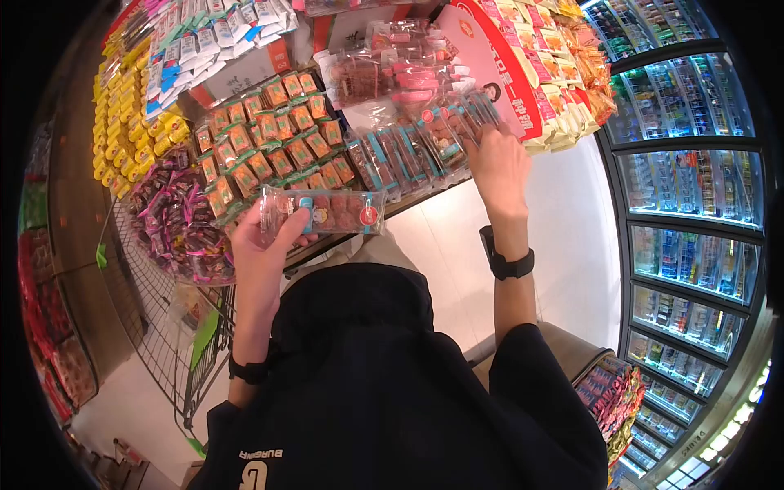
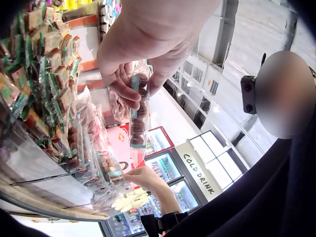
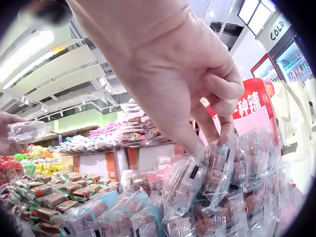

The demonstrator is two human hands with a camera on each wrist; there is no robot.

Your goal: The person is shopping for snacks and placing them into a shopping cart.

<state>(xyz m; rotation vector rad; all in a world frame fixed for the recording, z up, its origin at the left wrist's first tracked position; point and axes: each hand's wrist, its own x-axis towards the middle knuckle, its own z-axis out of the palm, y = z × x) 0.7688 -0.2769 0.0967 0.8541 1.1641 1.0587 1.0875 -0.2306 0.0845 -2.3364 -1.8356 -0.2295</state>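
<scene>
My left hand (image 1: 269, 233) holds a clear packet of round reddish-brown pieces (image 1: 331, 211) with a blue band, thumb on its front; the left wrist view shows the same packet (image 2: 140, 113) between fingers and thumb. My right hand (image 1: 500, 167) reaches down to the row of similar packets (image 1: 396, 159) at the display's front edge. In the right wrist view that hand (image 3: 173, 74) has its fingertips and thumb pinching the top end of one packet (image 3: 217, 170) standing among the others.
Orange-and-green packets (image 1: 278, 135) lie left of the row, with purple-wrapped sweets (image 1: 175, 212) and yellow packets (image 1: 135, 122) farther left. A wire cart (image 1: 167, 343) stands at the left. A red sign (image 1: 510, 73) is behind my right hand; lit drink fridges (image 1: 694, 171) line the right.
</scene>
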